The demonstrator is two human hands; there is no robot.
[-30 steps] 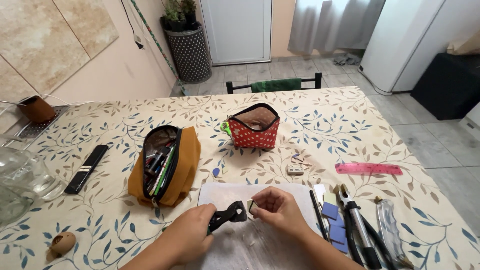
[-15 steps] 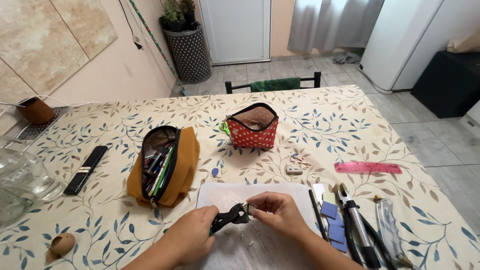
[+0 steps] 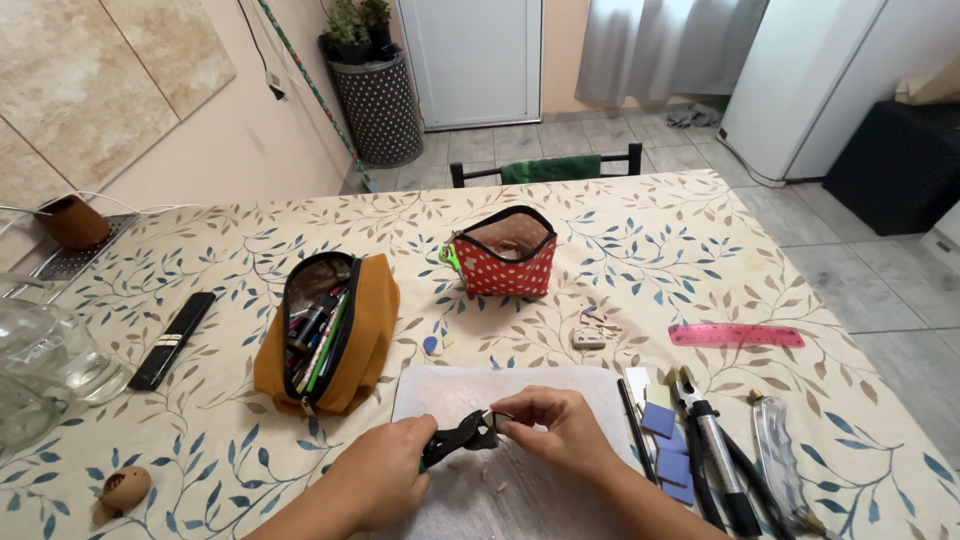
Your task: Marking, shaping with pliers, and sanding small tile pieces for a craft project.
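My left hand [image 3: 380, 480] grips the handles of black pliers [image 3: 462, 435], whose jaws point right. My right hand [image 3: 560, 430] pinches a small item at the jaws; the item is too small to make out. Both hands work over a white board [image 3: 440, 385] lying on the leaf-patterned tablecloth [image 3: 650, 240].
A mustard pencil case [image 3: 330, 340] full of pens lies open on the left, a red dotted pouch [image 3: 505, 260] behind. Pink ruler [image 3: 735, 335], cutters [image 3: 715, 440], blue squares [image 3: 665, 440] at right. Black remote [image 3: 172, 340] and glass jug [image 3: 40, 360] at left.
My right hand has shifted slightly on the plier jaws. The pliers and left hand stay in nearly the same place.
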